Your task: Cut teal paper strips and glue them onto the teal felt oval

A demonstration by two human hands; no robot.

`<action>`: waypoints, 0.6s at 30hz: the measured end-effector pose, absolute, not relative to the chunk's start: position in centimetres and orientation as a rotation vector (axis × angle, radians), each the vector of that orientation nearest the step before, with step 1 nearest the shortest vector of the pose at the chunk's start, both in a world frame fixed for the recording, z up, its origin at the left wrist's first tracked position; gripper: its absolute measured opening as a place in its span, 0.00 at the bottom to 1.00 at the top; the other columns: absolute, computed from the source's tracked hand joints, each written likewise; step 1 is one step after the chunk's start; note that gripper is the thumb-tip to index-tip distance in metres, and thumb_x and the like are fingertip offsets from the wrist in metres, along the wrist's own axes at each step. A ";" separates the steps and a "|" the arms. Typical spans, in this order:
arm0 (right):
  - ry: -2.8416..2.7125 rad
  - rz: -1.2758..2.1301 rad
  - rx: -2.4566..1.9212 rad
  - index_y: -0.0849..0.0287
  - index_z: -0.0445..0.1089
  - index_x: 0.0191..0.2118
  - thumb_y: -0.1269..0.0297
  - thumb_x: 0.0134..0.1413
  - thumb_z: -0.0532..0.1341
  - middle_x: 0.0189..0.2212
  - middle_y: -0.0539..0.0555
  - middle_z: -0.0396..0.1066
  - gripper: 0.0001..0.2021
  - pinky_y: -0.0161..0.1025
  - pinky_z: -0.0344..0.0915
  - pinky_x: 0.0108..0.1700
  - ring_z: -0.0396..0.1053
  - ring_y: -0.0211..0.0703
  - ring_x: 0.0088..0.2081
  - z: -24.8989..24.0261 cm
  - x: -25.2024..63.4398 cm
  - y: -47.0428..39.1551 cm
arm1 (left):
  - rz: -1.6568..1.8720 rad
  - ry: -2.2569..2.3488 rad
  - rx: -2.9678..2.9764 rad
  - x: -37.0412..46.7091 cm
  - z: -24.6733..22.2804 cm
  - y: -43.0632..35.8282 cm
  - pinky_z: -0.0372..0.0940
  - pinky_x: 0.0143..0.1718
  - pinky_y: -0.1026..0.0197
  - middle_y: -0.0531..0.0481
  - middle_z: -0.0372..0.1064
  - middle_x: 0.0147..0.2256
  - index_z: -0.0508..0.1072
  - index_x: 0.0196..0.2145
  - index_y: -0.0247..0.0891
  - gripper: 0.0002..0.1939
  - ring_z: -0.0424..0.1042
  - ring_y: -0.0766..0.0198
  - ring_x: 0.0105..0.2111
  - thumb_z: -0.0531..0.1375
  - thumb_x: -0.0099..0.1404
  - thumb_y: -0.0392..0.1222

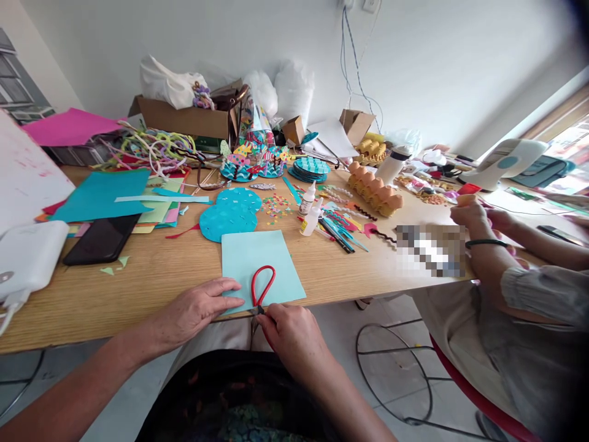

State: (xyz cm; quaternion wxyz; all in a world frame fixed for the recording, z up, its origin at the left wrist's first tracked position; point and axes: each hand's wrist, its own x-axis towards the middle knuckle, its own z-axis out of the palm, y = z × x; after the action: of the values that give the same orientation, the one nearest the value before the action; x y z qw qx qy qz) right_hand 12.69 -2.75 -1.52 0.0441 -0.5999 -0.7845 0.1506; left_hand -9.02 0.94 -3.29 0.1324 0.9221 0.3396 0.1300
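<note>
A pale blue sheet of paper [248,255] lies at the table's front edge. My left hand [197,310] rests on its lower left corner, fingers stretched out flat. My right hand [294,331] is closed round red-handled scissors [263,285] near their pivot. One red handle loop lies over the paper and points away from me; the other handle is hidden by my hand. The blades are mostly hidden at the table edge. Beyond the paper lie rounded bright blue cutouts [225,218].
Two glue bottles [311,218], pencils [338,230] and egg cartons [375,190] stand or lie ahead. At left are a black phone [102,239], a white power bank [30,255] and coloured paper [103,193]. A co-worker's hands [478,218] work at the right.
</note>
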 end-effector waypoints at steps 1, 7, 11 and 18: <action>-2.397 0.464 -1.833 0.57 0.71 0.28 0.61 0.57 0.56 0.27 0.51 0.75 0.11 0.35 0.47 0.26 0.70 0.39 0.28 -1.6 12.7 -2.8 | 0.373 0.989 2.668 -9.0 -3.2 0.9 0.61 0.50 0.61 0.47 0.66 0.51 0.72 0.47 0.43 0.21 0.64 0.61 0.51 0.46 0.64 0.28; -2.396 0.534 -1.841 0.57 0.71 0.29 0.61 0.57 0.56 0.28 0.51 0.75 0.11 0.33 0.50 0.27 0.71 0.40 0.30 -1.2 12.6 -2.7 | 0.363 0.990 2.640 -8.7 -2.6 0.7 0.61 0.50 0.62 0.47 0.65 0.51 0.71 0.47 0.43 0.20 0.64 0.61 0.51 0.47 0.65 0.29; -2.429 0.545 -1.869 0.57 0.72 0.29 0.60 0.58 0.55 0.27 0.53 0.75 0.12 0.33 0.51 0.28 0.71 0.41 0.30 -0.8 12.1 -2.4 | 0.397 0.971 2.630 -8.6 -2.5 0.7 0.62 0.49 0.62 0.47 0.66 0.50 0.71 0.47 0.42 0.19 0.64 0.62 0.50 0.47 0.65 0.29; -2.420 0.559 -1.823 0.57 0.73 0.30 0.63 0.57 0.56 0.29 0.52 0.75 0.10 0.33 0.53 0.29 0.72 0.41 0.31 -0.6 12.0 -2.7 | 0.475 0.925 2.615 -8.6 -2.7 0.8 0.63 0.48 0.61 0.47 0.66 0.49 0.72 0.46 0.42 0.19 0.65 0.61 0.49 0.48 0.65 0.29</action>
State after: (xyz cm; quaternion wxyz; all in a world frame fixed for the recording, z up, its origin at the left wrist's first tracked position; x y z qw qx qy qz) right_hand 11.97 -2.68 -0.62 0.0302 -0.5914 -0.7851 0.1814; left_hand -8.65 0.76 -2.70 0.1629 0.9168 0.3245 0.1665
